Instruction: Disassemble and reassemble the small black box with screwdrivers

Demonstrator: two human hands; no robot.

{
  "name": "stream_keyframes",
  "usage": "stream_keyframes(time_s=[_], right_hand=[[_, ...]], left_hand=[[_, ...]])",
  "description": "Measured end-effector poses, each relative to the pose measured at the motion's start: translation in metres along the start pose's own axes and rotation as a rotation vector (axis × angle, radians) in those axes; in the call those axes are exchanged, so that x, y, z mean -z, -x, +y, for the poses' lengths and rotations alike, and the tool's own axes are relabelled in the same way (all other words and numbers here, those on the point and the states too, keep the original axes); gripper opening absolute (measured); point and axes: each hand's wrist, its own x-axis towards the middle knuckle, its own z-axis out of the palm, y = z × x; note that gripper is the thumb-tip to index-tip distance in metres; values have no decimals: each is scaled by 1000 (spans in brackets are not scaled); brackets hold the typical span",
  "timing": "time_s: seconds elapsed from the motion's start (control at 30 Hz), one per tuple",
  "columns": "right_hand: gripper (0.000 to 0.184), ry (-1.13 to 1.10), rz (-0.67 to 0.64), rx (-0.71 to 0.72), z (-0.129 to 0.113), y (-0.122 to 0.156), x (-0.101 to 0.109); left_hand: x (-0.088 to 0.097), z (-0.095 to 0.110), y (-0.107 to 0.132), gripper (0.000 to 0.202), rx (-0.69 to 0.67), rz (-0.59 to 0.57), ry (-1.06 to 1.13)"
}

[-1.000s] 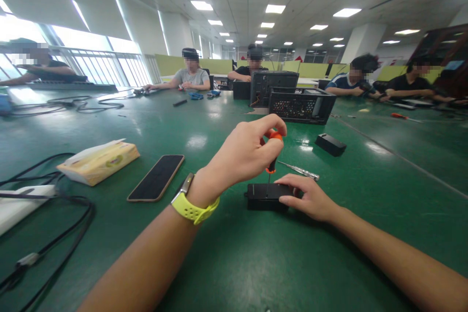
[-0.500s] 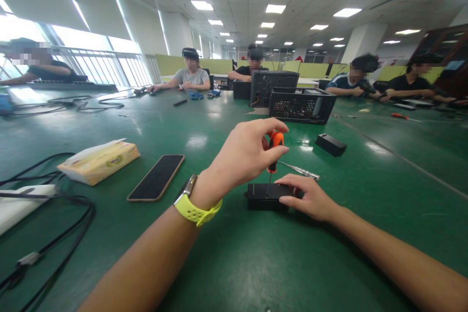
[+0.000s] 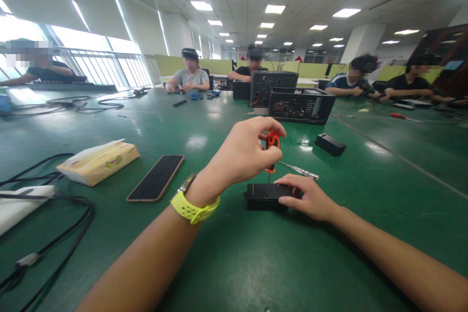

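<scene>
My left hand (image 3: 249,148), a yellow-green watch strap on its wrist, is closed round the handle of an orange and black screwdriver (image 3: 272,140). The shaft points straight down, and its tip meets the top of a small black box (image 3: 260,197) on the green table. Thumb and fingers of my right hand (image 3: 305,197) grip the box's right end. Just behind the box lies a clear-handled slim screwdriver (image 3: 300,170). Farther right on the table is another black box (image 3: 330,144).
A phone (image 3: 156,178), a tissue pack (image 3: 98,162) and black cables with a white power strip (image 3: 25,204) lie to the left. Black computer cases (image 3: 302,106) stand ahead. A red-handled screwdriver (image 3: 399,116) lies far right. Several people sit round the table.
The screwdriver's handle has turned a little in my left hand, whose fingers shifted slightly. My right hand and the box stay put. A person across the table has drawn a hand in.
</scene>
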Motion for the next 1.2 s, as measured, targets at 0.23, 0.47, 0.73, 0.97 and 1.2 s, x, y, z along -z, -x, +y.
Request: stream_keyframes(time_s=[0.23, 0.47, 0.73, 0.97, 1.2], right_hand=[[35, 7, -1, -15, -2, 0, 1], [35, 5, -4, -12, -1, 1, 0], [36, 4, -7, -10, 0, 2, -1], [36, 1, -1, -19, -1, 2, 0], [36, 2, -8, -20, 0, 2, 0]], left_hand=[[2, 2, 1, 10, -24, 23, 12], [0, -1, 0, 14, -17, 72, -2], [0, 1, 0, 30, 19, -19, 257], [0, -1, 0, 34, 3, -77, 278], [-2, 3, -1, 37, -30, -74, 255]])
